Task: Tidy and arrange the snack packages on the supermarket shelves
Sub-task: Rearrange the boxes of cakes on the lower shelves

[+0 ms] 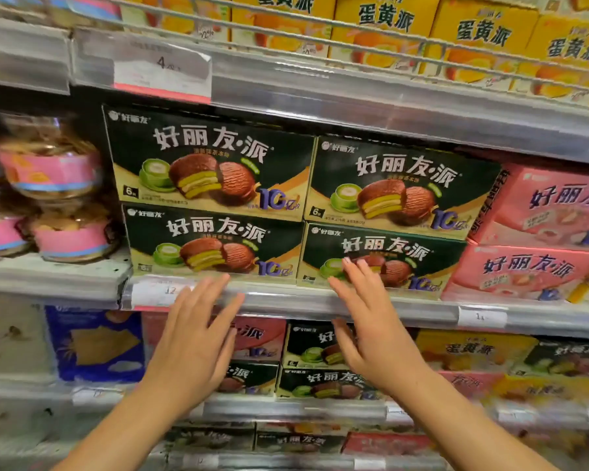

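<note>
Dark green pie boxes (215, 164), printed 好丽友·派 with "6" and "10亿", stacked two by two on middle shelf (320, 300). Pink 好丽友·派 boxes (541, 239) alongside; yellow 蛋黄派 boxes (483, 32) above. Left hand (194, 345) and right hand (374, 328) raised, fingers spread, gripping nothing; contact with boxes unclear.

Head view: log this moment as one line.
hands: left open, right open | holding nothing | reaching toward green pie boxes | middle shelf

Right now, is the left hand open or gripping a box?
Open: the left hand has straight, spread fingers and holds nothing below the green boxes.
</note>
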A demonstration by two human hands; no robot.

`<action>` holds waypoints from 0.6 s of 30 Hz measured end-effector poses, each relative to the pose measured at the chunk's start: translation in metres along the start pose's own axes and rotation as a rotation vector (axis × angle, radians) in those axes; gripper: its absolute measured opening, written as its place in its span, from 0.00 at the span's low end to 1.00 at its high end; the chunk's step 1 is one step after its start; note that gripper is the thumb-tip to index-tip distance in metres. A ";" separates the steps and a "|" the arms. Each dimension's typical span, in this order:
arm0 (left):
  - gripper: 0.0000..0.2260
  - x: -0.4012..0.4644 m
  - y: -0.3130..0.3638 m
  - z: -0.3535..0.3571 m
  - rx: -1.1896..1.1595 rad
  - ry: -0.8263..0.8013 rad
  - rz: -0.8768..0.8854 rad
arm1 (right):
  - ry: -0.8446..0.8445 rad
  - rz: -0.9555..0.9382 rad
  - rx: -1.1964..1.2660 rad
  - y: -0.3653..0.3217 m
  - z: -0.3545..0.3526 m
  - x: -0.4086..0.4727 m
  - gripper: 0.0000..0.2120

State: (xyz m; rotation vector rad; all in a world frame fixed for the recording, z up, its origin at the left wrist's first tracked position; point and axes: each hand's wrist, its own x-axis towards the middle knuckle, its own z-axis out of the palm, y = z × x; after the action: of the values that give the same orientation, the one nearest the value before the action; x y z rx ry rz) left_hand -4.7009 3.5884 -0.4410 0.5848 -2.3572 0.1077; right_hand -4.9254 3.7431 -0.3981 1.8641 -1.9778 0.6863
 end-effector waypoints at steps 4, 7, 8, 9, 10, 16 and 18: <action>0.31 -0.015 -0.009 0.005 0.132 -0.138 -0.025 | -0.066 0.057 -0.100 -0.004 0.041 -0.013 0.36; 0.37 -0.014 -0.010 0.002 0.156 -0.186 -0.031 | -0.059 0.054 -0.219 0.002 0.052 -0.011 0.40; 0.38 -0.015 -0.010 0.003 0.163 -0.184 -0.032 | -0.046 0.051 -0.239 0.004 0.055 -0.011 0.40; 0.38 -0.019 -0.010 0.005 0.167 -0.177 -0.033 | -0.027 0.049 -0.255 0.005 0.058 -0.011 0.40; 0.37 -0.025 -0.010 0.010 0.157 -0.163 -0.034 | -0.006 0.049 -0.269 0.007 0.061 -0.011 0.41; 0.29 -0.083 -0.006 0.045 0.114 -0.201 -0.092 | 0.093 0.052 -0.282 0.007 0.074 -0.010 0.42; 0.29 -0.072 -0.013 0.048 0.154 -0.228 -0.128 | 0.124 0.063 -0.275 0.005 0.077 -0.010 0.42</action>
State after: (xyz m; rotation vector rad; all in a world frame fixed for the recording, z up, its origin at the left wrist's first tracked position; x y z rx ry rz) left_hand -4.6774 3.5934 -0.5254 0.8610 -2.5376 0.1734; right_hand -4.9235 3.7083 -0.4677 1.5676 -1.9472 0.5035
